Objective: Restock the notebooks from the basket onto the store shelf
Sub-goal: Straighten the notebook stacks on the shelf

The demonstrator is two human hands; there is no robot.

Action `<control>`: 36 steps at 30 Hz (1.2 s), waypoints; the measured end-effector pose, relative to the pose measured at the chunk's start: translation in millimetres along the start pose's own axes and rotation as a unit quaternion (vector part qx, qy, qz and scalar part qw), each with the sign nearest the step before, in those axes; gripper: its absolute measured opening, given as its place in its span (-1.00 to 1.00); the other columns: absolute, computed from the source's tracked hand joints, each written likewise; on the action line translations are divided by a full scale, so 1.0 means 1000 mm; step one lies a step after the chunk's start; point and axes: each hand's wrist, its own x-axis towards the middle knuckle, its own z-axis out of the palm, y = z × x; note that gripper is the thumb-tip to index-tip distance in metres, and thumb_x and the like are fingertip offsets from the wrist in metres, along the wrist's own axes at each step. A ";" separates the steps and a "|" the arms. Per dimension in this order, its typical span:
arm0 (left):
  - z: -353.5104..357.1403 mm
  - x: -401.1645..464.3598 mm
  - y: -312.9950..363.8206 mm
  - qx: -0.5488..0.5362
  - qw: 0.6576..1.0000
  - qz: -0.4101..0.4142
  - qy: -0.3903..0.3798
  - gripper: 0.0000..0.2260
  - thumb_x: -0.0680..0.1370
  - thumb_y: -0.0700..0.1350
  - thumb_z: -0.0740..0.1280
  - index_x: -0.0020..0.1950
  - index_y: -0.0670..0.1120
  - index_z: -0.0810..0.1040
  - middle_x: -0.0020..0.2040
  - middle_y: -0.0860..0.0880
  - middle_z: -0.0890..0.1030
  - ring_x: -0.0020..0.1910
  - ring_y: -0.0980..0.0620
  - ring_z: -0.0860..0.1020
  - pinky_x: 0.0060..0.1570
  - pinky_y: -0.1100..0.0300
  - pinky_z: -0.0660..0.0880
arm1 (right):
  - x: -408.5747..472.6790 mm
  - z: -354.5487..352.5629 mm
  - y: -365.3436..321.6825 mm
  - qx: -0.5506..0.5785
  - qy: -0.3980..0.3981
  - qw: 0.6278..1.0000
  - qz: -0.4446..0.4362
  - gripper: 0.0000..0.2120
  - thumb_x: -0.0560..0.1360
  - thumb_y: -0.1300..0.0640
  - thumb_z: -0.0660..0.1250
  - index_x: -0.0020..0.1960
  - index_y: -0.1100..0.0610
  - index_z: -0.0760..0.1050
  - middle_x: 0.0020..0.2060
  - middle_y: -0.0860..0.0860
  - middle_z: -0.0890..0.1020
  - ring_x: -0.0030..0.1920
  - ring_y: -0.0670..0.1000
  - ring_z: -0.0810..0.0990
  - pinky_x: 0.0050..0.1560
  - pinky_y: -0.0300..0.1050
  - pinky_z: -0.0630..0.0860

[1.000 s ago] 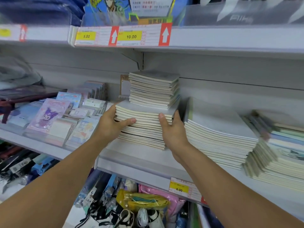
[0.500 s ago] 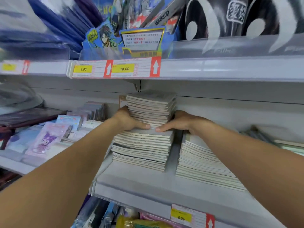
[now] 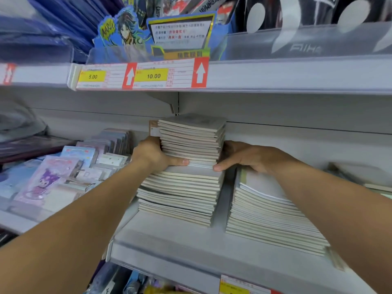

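With both hands flanking it, you clamp the small notebook stack (image 3: 192,141): left hand (image 3: 151,154) and right hand (image 3: 244,155) squeeze opp. sides, squaring it atop the bigger notebook pile (image 3: 180,192) on the shelf (image 3: 169,240).

Small notebooks (image 3: 192,141) atop larger stack (image 3: 180,194)

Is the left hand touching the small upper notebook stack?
Touching: the head view shows the left hand against the upper stack's left side, thumb across its front edge.

Yellow price tags (image 3: 153,75) (5.00, 10.00) above; cartoon-character notepads (image 3: 45,181) at left; blue folders (image 3: 42,28) overhead.
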 end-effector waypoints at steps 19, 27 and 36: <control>-0.009 -0.003 0.000 -0.070 0.991 0.067 -0.095 -0.50 0.43 -0.01 0.50 0.35 -0.02 0.50 0.25 0.06 0.57 0.26 0.03 0.51 0.35 0.16 0.35 | -0.004 0.043 -0.004 -0.059 0.179 0.979 -0.073 -0.26 0.27 -0.42 0.44 0.36 -0.15 0.46 0.21 -0.24 0.60 0.16 -0.18 0.58 0.18 -0.24 0.47; -0.008 -0.003 0.003 -0.013 0.997 0.069 -0.023 -0.45 0.33 0.01 0.59 0.27 -0.07 0.56 0.24 -0.02 0.61 0.23 -0.05 0.55 0.26 0.18 0.41 | 0.000 0.041 0.000 -0.075 0.204 0.975 -0.052 -0.42 0.28 -0.34 0.49 0.20 -0.08 0.60 0.03 -0.21 0.67 0.02 -0.16 0.63 0.09 -0.22 0.54; -0.020 -0.002 0.004 -0.056 0.989 0.090 -0.101 -0.52 0.38 -0.20 0.55 0.28 -0.15 0.55 0.16 0.05 0.59 0.15 0.05 0.55 0.20 0.26 0.41 | -0.008 0.034 0.001 -0.031 0.207 0.975 -0.071 -0.49 0.21 -0.13 0.65 0.10 -0.01 0.67 -0.06 -0.20 0.71 -0.04 -0.23 0.66 0.11 -0.26 0.57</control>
